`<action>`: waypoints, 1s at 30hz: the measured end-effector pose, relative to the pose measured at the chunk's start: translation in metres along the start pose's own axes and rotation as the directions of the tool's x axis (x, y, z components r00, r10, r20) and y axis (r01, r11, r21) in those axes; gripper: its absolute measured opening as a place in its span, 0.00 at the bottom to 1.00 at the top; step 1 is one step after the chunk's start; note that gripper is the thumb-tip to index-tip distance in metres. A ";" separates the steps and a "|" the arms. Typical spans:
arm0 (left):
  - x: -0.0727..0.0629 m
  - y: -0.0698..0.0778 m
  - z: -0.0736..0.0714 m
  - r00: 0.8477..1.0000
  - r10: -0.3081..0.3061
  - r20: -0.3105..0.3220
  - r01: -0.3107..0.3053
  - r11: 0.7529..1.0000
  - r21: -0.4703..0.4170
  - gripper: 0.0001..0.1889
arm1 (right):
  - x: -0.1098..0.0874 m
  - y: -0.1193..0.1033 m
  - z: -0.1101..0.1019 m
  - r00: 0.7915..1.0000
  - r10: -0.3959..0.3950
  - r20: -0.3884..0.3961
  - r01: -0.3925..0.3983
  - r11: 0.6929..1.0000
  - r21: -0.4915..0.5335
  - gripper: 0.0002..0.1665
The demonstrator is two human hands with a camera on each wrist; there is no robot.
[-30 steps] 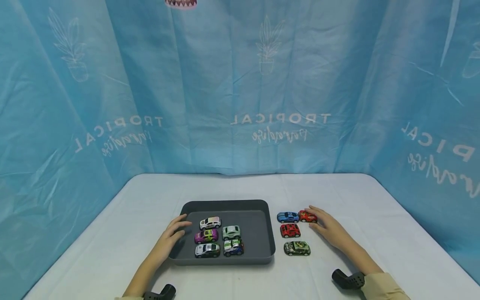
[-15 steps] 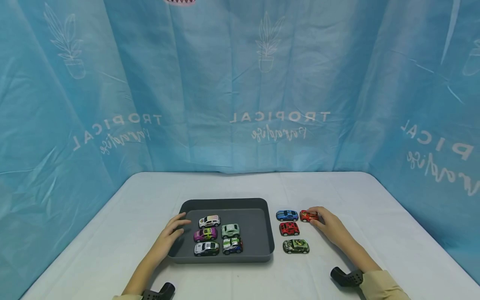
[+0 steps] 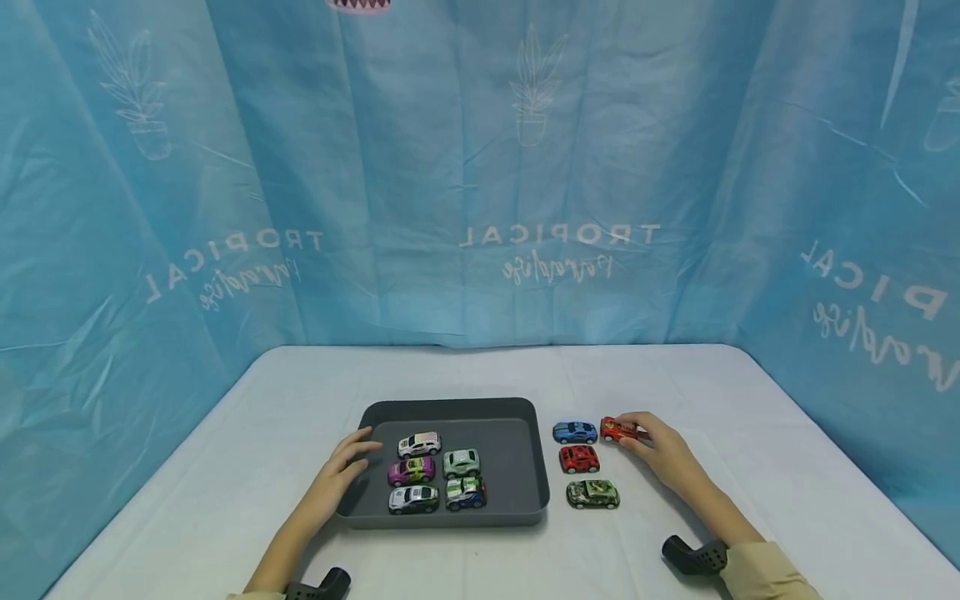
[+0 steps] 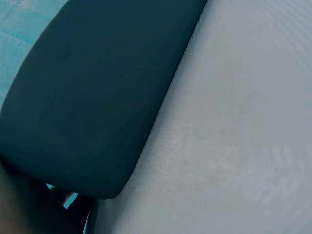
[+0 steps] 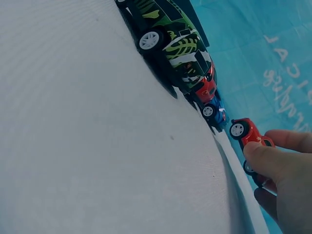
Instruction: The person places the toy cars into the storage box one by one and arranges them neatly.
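Note:
My right hand [image 3: 663, 452] pinches a red toy car [image 3: 613, 429] between thumb and fingers at the right side of the table. In the right wrist view that red car is tipped, its wheels raised off the white cloth. Left of it sits a blue toy car [image 3: 574, 432], with a second red toy car [image 3: 578, 459] and a camouflage toy car [image 3: 592, 494] nearer me. My left hand [image 3: 332, 482] rests at the left rim of a dark grey tray [image 3: 516, 462], fingers extended over the edge. The tray's outer wall [image 4: 92, 97] fills much of the left wrist view.
Inside the tray's left half stand several toy cars: white [image 3: 419, 444], purple [image 3: 411, 471], silver [image 3: 414, 500], pale green [image 3: 461, 463] and a white-green-blue one [image 3: 466, 493]. Blue printed curtains [image 3: 480, 192] surround the white-covered table [image 3: 480, 558].
My right hand has closed its fingers on the red car beside the blue one and lifted it slightly, tilting it. My left hand and the tray stay in place.

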State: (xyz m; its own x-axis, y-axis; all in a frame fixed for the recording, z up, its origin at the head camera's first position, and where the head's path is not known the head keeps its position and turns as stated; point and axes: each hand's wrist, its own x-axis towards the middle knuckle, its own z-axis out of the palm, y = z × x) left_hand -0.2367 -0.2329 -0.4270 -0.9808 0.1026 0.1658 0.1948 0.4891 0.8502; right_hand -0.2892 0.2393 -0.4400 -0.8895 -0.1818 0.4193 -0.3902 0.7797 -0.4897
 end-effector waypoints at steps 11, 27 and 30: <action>-0.001 0.000 -0.001 1.000 -0.002 -0.001 0.002 1.000 -0.002 0.17 | 0.005 -0.020 -0.002 0.989 -0.128 -0.073 0.129 0.992 0.013 0.18; 0.000 -0.002 0.001 1.000 0.007 -0.006 -0.007 1.000 -0.014 0.17 | 0.009 -0.081 0.001 0.977 -0.213 0.016 0.213 0.977 0.007 0.19; 0.000 -0.001 0.001 1.000 0.005 -0.009 -0.005 1.000 -0.015 0.17 | 0.013 -0.094 0.005 0.972 -0.235 0.021 0.235 0.972 0.001 0.19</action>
State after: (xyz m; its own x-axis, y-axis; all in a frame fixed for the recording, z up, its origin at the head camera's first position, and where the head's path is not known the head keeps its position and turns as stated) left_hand -0.2372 -0.2330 -0.4284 -0.9799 0.0967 0.1745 0.1995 0.4757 0.8567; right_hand -0.2654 0.1603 -0.3919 -0.7779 -0.3721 0.5063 -0.5882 0.7145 -0.3787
